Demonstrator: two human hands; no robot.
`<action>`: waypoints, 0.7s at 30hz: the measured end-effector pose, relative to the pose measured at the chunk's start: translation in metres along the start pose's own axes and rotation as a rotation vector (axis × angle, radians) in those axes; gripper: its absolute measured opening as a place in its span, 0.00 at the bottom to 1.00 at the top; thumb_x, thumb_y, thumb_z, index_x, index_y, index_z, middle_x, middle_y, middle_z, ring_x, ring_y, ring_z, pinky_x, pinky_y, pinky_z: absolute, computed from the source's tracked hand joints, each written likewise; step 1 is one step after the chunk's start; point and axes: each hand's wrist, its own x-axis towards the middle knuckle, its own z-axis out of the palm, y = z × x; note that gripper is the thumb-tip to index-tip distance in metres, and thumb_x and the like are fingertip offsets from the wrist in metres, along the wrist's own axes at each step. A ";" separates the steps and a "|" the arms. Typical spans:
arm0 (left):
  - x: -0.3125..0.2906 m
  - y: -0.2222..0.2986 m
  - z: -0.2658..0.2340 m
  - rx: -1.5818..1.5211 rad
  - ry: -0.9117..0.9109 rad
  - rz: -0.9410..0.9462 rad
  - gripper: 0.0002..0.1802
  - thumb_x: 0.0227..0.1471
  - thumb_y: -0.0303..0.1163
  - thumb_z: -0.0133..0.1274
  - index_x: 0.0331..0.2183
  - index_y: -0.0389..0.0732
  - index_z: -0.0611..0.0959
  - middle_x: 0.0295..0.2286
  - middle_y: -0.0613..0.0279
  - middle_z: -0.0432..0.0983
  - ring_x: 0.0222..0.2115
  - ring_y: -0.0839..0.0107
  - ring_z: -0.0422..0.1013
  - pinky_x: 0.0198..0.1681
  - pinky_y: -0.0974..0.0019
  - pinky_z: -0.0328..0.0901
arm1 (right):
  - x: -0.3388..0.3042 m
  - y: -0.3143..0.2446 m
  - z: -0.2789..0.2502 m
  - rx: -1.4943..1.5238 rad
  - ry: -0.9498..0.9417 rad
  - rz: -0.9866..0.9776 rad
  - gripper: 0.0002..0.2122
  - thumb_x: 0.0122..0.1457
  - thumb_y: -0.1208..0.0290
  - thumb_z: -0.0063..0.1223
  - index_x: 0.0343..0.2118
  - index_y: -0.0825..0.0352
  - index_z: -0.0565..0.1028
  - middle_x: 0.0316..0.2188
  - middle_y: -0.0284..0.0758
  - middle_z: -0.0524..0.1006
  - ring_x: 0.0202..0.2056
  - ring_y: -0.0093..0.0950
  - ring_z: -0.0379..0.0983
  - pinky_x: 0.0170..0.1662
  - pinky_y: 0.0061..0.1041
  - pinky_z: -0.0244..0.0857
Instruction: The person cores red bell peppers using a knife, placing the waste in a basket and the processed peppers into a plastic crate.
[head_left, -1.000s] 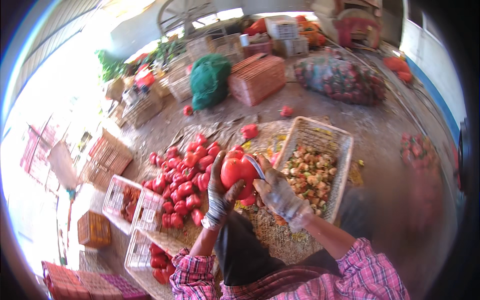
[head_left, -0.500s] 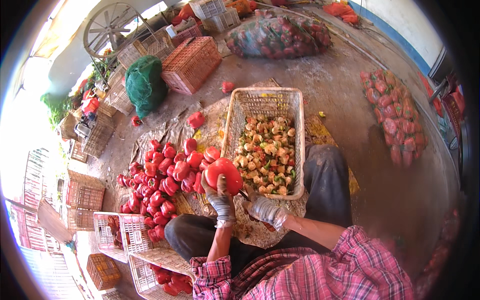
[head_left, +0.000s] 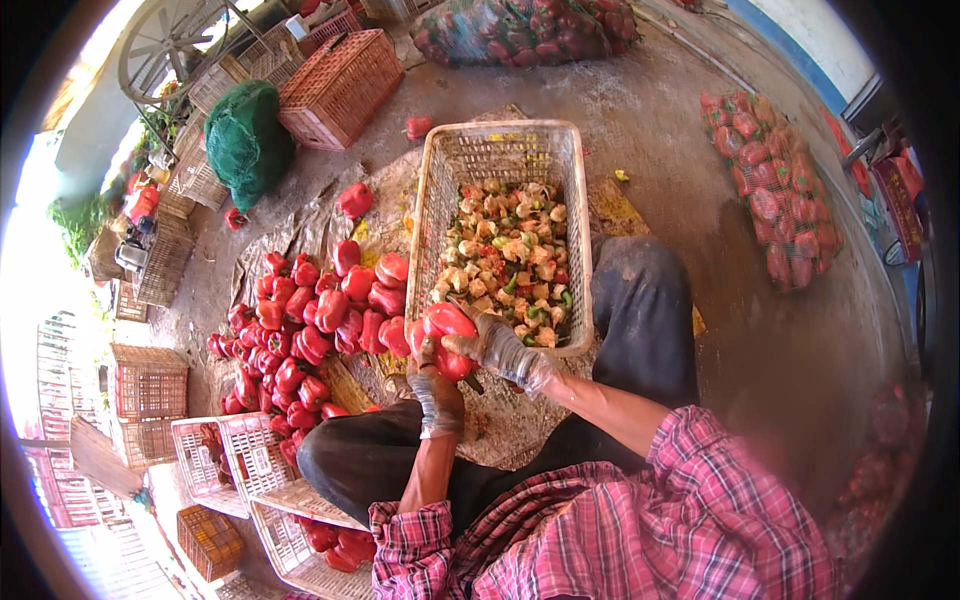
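A red bell pepper (head_left: 450, 322) is held between my hands, in front of the near left corner of a pale plastic crate (head_left: 578, 250). My left hand (head_left: 436, 398), wrapped at the wrist in greyish film, grips it from below. My right hand (head_left: 500, 352), wrapped the same way, closes on its right side; whether a small tool is also in those fingers I cannot make out. The dark green stem (head_left: 473, 383) points down toward me. Inside the crate lie cut-out pepper cores (head_left: 510, 265) with stems. A heap of whole red bell peppers (head_left: 300, 330) spreads to the left.
White crates (head_left: 262, 450) with red peppers stand by my left knee. A green net sack (head_left: 248, 145) and an orange crate (head_left: 340, 90) are at the far left. Net bags of peppers (head_left: 770, 190) lie at the right and far back. My bent legs flank the work spot.
The pepper has been turned, so its stem end now faces down and right. My right hand has moved up onto it. The whole view has shifted, with the scene sitting higher and further left.
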 end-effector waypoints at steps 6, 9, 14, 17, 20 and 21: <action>0.004 0.006 -0.007 -0.603 -0.106 -0.309 0.18 0.57 0.34 0.47 0.47 0.34 0.74 0.40 0.58 0.75 0.37 0.68 0.73 0.42 0.67 0.70 | -0.002 0.010 -0.010 0.259 -0.021 0.158 0.21 0.50 0.63 0.59 0.46 0.67 0.74 0.24 0.31 0.77 0.25 0.22 0.72 0.29 0.24 0.67; 0.000 0.014 -0.002 -0.583 -0.172 -0.303 0.20 0.58 0.38 0.47 0.48 0.36 0.73 0.39 0.58 0.75 0.37 0.66 0.74 0.41 0.66 0.71 | 0.003 -0.002 -0.023 0.468 -0.115 0.155 0.27 0.49 0.66 0.58 0.53 0.68 0.68 0.34 0.31 0.76 0.36 0.21 0.72 0.41 0.22 0.66; 0.004 0.011 -0.010 -0.668 -0.219 -0.398 0.16 0.60 0.33 0.44 0.47 0.35 0.72 0.36 0.58 0.75 0.34 0.69 0.74 0.36 0.69 0.73 | 0.001 0.002 -0.047 0.481 -0.331 0.127 0.31 0.53 0.59 0.57 0.57 0.71 0.63 0.52 0.36 0.69 0.51 0.24 0.66 0.56 0.25 0.59; -0.001 0.036 0.014 -0.775 -0.161 -0.544 0.18 0.60 0.39 0.45 0.47 0.37 0.73 0.36 0.60 0.75 0.33 0.69 0.74 0.31 0.69 0.73 | 0.010 0.070 -0.055 0.635 -0.389 0.106 0.30 0.57 0.58 0.53 0.58 0.70 0.61 0.56 0.39 0.64 0.54 0.27 0.64 0.57 0.26 0.60; 0.004 0.010 0.003 -0.360 -0.193 -0.236 0.22 0.58 0.45 0.45 0.47 0.39 0.73 0.36 0.61 0.75 0.34 0.68 0.73 0.28 0.67 0.72 | 0.008 0.073 -0.047 0.970 -0.311 0.143 0.27 0.57 0.64 0.55 0.57 0.67 0.63 0.51 0.39 0.67 0.49 0.28 0.66 0.51 0.29 0.65; 0.006 0.006 -0.001 -0.346 -0.180 -0.214 0.23 0.58 0.47 0.45 0.47 0.39 0.73 0.37 0.61 0.75 0.34 0.68 0.73 0.27 0.67 0.72 | 0.001 0.059 -0.044 0.862 -0.226 0.180 0.25 0.56 0.66 0.57 0.55 0.66 0.65 0.46 0.39 0.70 0.45 0.27 0.69 0.46 0.29 0.67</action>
